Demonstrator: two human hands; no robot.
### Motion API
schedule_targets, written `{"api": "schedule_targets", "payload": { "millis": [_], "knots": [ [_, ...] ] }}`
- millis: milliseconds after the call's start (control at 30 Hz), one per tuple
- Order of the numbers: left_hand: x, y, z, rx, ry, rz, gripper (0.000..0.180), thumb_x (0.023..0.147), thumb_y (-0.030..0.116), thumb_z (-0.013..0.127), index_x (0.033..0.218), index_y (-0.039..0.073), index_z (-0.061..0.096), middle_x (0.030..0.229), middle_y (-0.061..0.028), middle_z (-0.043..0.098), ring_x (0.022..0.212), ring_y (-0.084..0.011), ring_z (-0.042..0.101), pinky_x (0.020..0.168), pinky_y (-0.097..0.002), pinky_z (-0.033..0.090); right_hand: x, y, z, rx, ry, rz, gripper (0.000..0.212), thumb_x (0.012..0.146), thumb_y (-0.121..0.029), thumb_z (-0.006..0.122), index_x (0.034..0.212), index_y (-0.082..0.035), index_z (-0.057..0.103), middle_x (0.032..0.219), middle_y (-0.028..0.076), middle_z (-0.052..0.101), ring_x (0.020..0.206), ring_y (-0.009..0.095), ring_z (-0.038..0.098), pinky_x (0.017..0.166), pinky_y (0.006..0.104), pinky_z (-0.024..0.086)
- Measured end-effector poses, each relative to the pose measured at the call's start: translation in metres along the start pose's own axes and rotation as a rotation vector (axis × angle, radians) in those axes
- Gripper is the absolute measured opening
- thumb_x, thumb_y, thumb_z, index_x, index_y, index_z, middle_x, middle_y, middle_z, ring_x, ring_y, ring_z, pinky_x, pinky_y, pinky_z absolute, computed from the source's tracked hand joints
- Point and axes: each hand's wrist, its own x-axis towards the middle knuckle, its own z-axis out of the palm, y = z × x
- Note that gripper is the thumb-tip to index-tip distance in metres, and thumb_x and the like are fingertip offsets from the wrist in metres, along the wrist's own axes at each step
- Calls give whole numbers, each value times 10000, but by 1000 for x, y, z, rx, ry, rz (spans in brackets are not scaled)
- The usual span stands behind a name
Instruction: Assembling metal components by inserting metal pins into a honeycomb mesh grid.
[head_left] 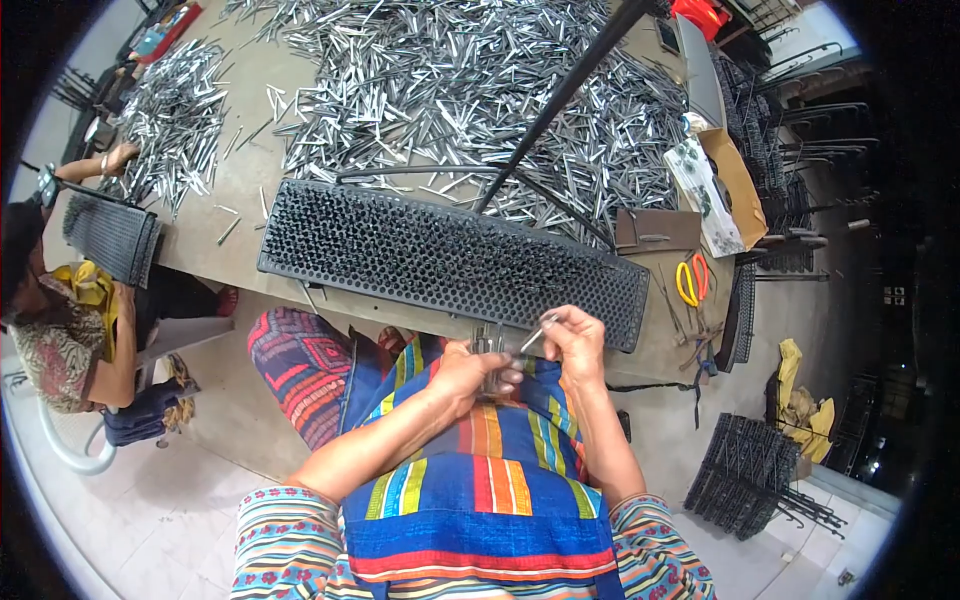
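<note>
My left hand (468,377) is closed around a small bundle of slim metal pieces (490,345), held over my lap by the table's front edge. Between the thumb and fingers of my right hand (576,340) is a single slim metal piece (536,337), its lower end close to the bundle. Just beyond both hands lies a long black perforated rack (450,265), tilted on the table. Dark pieces stand in many of its holes, while the rows along its near edge and right end show open holes. A black frame with a long rod (560,100) rises behind it.
A large heap of slim metal pieces (440,80) covers the table's far part. To the right are an open cardboard box (735,190), scissors with yellow and orange handles (692,280) and pliers (700,345). A co-worker (75,320) sits at left beside another rack (105,235). Stacked black racks (745,475) stand on the floor.
</note>
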Motion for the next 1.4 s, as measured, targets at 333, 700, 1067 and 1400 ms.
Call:
{"api": "schedule_targets", "payload": {
  "millis": [333, 700, 1067, 1400],
  "knots": [
    [-9, -28, -21, 407, -208, 96, 141, 805, -79, 535, 915, -26, 605, 844, -115, 667, 755, -171, 652, 703, -293, 538, 22, -6, -2, -356, 251, -626, 74, 820, 25, 634, 890, 1, 639, 767, 6, 585, 564, 38, 484, 491, 202, 383],
    [-21, -8, -13, 237, -16, 104, 216, 824, -67, 546, 1014, 21, 594, 796, -59, 648, 629, -115, 604, 528, -262, 490, 27, -2, -3, -564, 291, -764, 109, 765, 53, 660, 867, 15, 660, 784, 35, 591, 594, 73, 496, 533, 215, 391],
    [-8, -4, -15, 65, 43, 112, 109, 832, -60, 577, 924, -25, 623, 819, -116, 680, 644, -159, 639, 543, -268, 525, 19, -11, 4, -763, 345, -783, 138, 745, 31, 679, 873, -20, 685, 748, 86, 613, 617, 196, 606, 564, 289, 462],
    [-6, 0, -16, 0, 61, 116, 137, 811, -77, 591, 927, -30, 648, 853, -135, 692, 706, -188, 665, 587, -277, 543, 10, -17, 13, -897, 265, -759, 118, 753, -13, 701, 869, -19, 685, 775, 103, 629, 635, 218, 630, 571, 295, 484]
  ]
}}
